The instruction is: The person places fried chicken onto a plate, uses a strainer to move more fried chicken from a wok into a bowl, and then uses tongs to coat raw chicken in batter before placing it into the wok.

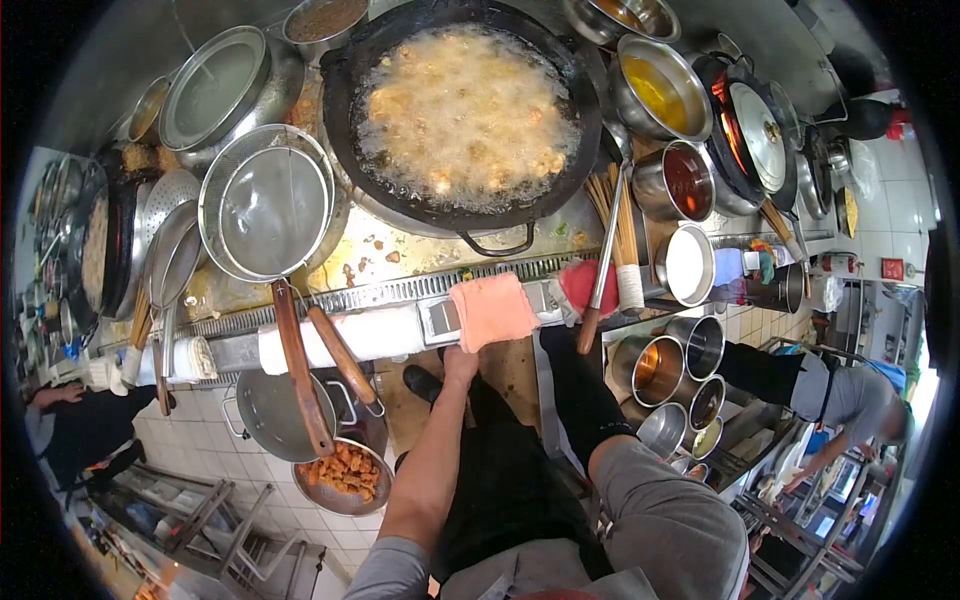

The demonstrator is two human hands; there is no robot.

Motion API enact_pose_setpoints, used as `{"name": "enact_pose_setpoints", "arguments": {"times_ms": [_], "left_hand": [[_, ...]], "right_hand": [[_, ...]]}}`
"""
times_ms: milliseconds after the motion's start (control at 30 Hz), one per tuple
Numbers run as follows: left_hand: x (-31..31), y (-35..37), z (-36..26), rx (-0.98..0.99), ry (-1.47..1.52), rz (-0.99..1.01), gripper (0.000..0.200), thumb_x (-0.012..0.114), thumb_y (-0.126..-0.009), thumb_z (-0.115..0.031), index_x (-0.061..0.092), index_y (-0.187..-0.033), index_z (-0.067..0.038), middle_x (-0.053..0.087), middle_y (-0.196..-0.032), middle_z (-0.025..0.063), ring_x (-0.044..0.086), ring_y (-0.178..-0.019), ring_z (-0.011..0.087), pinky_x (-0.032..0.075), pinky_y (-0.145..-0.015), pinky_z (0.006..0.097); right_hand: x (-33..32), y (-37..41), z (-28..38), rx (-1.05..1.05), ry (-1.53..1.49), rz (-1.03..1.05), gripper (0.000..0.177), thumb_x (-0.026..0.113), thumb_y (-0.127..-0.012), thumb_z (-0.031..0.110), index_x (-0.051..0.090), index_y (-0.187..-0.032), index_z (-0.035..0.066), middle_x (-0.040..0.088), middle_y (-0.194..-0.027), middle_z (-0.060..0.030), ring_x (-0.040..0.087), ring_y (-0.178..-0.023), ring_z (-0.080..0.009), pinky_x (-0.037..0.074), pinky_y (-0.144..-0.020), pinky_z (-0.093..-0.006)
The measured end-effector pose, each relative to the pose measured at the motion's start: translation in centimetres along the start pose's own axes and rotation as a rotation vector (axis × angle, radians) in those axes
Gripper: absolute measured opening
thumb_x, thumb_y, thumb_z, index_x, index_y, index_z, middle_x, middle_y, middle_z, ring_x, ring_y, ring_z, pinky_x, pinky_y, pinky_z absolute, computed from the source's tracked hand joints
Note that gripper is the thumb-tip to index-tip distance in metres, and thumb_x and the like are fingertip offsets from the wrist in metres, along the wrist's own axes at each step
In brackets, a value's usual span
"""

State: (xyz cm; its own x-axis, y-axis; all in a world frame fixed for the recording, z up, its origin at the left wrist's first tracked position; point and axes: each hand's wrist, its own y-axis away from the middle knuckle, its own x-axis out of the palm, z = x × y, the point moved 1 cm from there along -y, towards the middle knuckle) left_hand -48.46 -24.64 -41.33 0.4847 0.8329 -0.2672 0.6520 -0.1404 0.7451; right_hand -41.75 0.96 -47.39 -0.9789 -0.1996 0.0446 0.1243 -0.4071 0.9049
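Observation:
My left hand (461, 362) is at the counter's front edge, against the lower edge of a folded pink cloth (492, 310); its fingers are hidden, so their hold does not show. My right arm, in a grey sleeve (665, 510) with a black covering (580, 395) further down, reaches toward the counter near a red cloth (586, 287); the right hand itself is not visible. Beyond the cloths, a large black wok (345, 150) holds bubbling oil (465, 115) with golden pieces in it. A long-handled ladle (603, 255) leans beside the wok's right side.
Left of the wok, a round mesh strainer (265, 205) rests with its wooden handle (300, 365) over the edge. Below, a bowl holds fried pieces (345, 472). Metal pots (650, 370) stand at lower right. Flames (728, 115) burn beside a lidded pan. Another person (850, 390) bends at far right.

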Motion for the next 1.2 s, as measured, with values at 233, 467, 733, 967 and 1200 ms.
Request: {"name": "enact_pose_setpoints", "arguments": {"times_ms": [233, 467, 733, 967, 1200], "left_hand": [[0.4, -1.1, 1.2, 0.063, -0.102, 0.009, 0.047, 0.053, -0.101, -0.036, 0.070, -0.111, 0.006, 0.070, -0.110, 0.0312, 0.066, -0.110, 0.0448, 0.050, -0.088, 0.0470], [0.9, -2.0, 2.3, 0.004, -0.030, 0.037, 0.045, 0.058, -0.097, -0.035, 0.069, -0.113, 0.005, 0.069, -0.111, 0.0313, 0.066, -0.111, 0.0437, 0.051, -0.088, 0.0463], [1.4, -2.2, 2.6, 0.037, -0.032, -0.025, 0.038, 0.060, -0.095, -0.028, 0.070, -0.112, 0.005, 0.071, -0.110, 0.0298, 0.067, -0.110, 0.0449, 0.053, -0.089, 0.0456], [0.6, -0.7, 0.6, 0.288, -0.003, 0.005, 0.043, 0.064, -0.092, -0.028, 0.066, -0.119, 0.006, 0.067, -0.122, 0.0295, 0.061, -0.120, 0.0426, 0.049, -0.098, 0.0409], [0.1, 1.8, 1.2, 0.047, 0.481, 0.184, 0.043, 0.066, -0.092, -0.027, 0.065, -0.123, 0.003, 0.070, -0.110, 0.0115, 0.065, -0.097, 0.0218, 0.051, -0.084, 0.0341]], "right_hand": [[1.1, -0.1, 0.1, -0.004, 0.000, -0.001, 0.033, 0.062, -0.095, 0.013, 0.058, -0.127, 0.012, 0.064, -0.108, -0.0083, 0.063, -0.089, -0.0203, 0.056, -0.072, -0.0358], [1.8, -0.4, 0.5, -0.012, 0.001, -0.001, 0.036, 0.063, -0.094, 0.012, 0.057, -0.130, 0.011, 0.064, -0.111, -0.0088, 0.064, -0.091, -0.0205, 0.056, -0.074, -0.0361], [1.6, -0.6, 0.6, -0.019, 0.010, -0.011, 0.040, 0.064, -0.094, 0.011, 0.057, -0.133, 0.011, 0.065, -0.114, -0.0093, 0.065, -0.095, -0.0207, 0.057, -0.076, -0.0364], [-1.0, -0.4, -2.0, 0.025, 0.169, -0.002, 0.043, 0.064, -0.093, 0.010, 0.057, -0.136, 0.011, 0.065, -0.117, -0.0098, 0.066, -0.097, -0.0208, 0.058, -0.077, -0.0367], [-0.9, 6.0, -12.5, -0.134, 0.745, 0.925, 0.046, 0.065, -0.093, 0.009, 0.057, -0.138, 0.010, 0.066, -0.120, -0.0103, 0.067, -0.100, -0.0210, 0.059, -0.079, -0.0370]]}}
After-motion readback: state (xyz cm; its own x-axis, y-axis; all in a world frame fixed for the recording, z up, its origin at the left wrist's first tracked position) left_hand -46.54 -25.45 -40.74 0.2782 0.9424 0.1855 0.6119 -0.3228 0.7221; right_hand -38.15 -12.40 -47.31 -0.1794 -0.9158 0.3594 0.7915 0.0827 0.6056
